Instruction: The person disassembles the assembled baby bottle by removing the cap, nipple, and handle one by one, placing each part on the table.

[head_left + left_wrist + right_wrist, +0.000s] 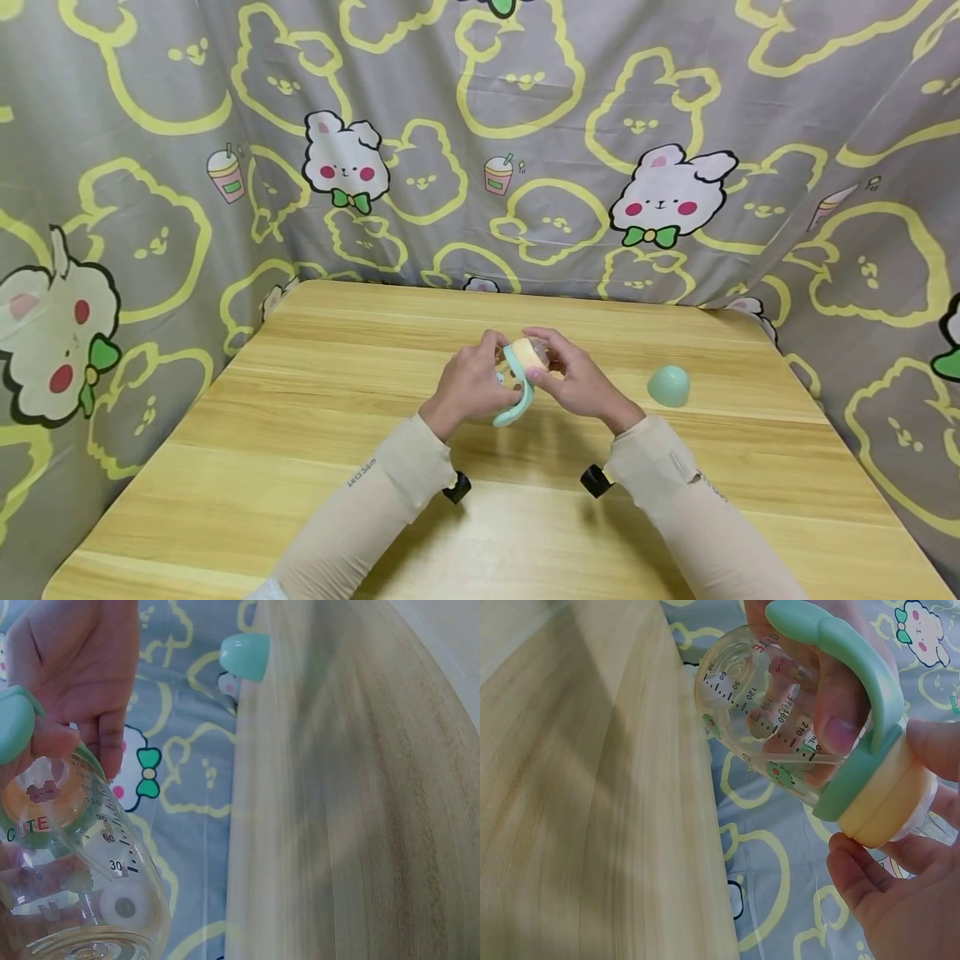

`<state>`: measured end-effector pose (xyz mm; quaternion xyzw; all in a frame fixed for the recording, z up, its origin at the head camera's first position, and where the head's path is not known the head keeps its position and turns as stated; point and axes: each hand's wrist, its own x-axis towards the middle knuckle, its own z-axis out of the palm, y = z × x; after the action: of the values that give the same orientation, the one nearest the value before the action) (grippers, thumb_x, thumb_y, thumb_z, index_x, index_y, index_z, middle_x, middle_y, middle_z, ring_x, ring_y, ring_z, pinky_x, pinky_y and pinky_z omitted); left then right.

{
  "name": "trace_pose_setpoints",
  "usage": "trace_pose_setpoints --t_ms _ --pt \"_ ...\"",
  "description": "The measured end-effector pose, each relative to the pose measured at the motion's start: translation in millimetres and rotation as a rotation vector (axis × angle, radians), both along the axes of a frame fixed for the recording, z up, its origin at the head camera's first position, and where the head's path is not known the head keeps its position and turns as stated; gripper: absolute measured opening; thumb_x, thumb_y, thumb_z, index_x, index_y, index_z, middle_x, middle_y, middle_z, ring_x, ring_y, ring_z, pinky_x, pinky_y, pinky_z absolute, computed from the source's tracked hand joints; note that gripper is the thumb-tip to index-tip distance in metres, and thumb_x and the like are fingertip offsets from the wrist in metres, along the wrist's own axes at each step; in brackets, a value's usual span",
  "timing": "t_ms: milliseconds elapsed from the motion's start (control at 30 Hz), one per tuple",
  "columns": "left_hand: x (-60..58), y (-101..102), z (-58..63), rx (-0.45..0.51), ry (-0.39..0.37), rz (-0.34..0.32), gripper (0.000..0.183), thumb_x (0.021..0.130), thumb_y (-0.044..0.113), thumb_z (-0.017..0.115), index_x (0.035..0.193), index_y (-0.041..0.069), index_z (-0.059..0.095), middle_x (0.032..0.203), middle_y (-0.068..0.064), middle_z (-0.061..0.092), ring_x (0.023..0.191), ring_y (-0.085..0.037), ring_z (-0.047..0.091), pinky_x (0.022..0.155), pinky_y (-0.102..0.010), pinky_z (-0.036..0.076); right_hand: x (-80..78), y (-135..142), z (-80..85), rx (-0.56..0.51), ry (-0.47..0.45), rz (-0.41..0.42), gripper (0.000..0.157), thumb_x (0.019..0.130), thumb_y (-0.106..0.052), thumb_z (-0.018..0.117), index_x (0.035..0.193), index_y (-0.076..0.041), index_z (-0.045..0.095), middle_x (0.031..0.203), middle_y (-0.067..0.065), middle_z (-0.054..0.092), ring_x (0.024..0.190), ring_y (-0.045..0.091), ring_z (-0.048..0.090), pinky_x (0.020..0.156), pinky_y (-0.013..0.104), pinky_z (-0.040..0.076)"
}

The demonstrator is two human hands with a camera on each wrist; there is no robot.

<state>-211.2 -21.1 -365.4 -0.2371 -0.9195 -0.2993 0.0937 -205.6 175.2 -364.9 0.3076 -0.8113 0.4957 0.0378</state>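
A clear baby bottle with printed measuring marks is held tilted above the table. It has a mint-green handle and a pale yellow collar ring, with a clear teat at its end. My left hand grips the bottle's body, its thumb inside the handle loop. With fingers and thumb my right hand pinches the yellow ring around its sides. In the left wrist view the bottle shows its rounded base and a small weighted straw end inside.
A mint-green dome cap stands on the wooden table, right of the hands. A grey curtain with cartoon rabbits hangs along the back and sides of the table. Black wrist cameras sit under both forearms.
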Motion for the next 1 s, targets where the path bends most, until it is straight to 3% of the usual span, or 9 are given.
trace_pose_setpoints --t_ms 467,633,767,1000 --pt "1.1 -0.6 0.1 0.002 0.02 0.005 0.06 0.069 0.032 0.081 0.115 0.007 0.051 0.084 -0.007 0.065 0.053 -0.012 0.051 0.051 -0.027 0.043 0.4 1.7 0.6 0.013 0.005 0.011 0.048 0.092 -0.005 0.064 0.137 -0.004 0.047 0.112 0.014 0.058 0.094 0.024 0.056 0.086 0.045 0.048" --pt "1.1 0.0 0.6 0.001 0.033 0.007 0.061 0.067 0.031 0.082 0.114 0.007 0.051 0.084 -0.007 0.065 0.054 -0.013 0.052 0.052 -0.028 0.044 -0.8 0.2 -2.5 0.076 0.076 -0.038 0.05 0.094 -0.016 0.062 0.14 -0.006 0.046 0.117 0.012 0.058 0.093 0.021 0.058 0.08 0.041 0.05" --pt "1.2 0.8 -0.3 -0.014 0.047 0.008 0.06 0.067 0.032 0.081 0.114 0.008 0.052 0.083 -0.005 0.063 0.054 -0.012 0.051 0.051 -0.027 0.043 -1.5 -3.1 -4.3 0.149 0.164 -0.113 0.048 0.098 -0.03 0.055 0.138 -0.005 0.048 0.102 0.008 0.06 0.078 0.015 0.057 0.066 0.033 0.05" --pt "1.9 1.7 -0.5 -0.016 0.053 -0.003 0.06 0.068 0.032 0.081 0.116 0.008 0.052 0.084 -0.006 0.065 0.052 -0.011 0.051 0.05 -0.027 0.043 -0.8 -6.7 -2.8 0.159 0.196 -0.169 0.04 0.099 -0.031 0.054 0.131 -0.008 0.054 0.082 0.003 0.056 0.06 0.012 0.049 0.056 0.03 0.044"
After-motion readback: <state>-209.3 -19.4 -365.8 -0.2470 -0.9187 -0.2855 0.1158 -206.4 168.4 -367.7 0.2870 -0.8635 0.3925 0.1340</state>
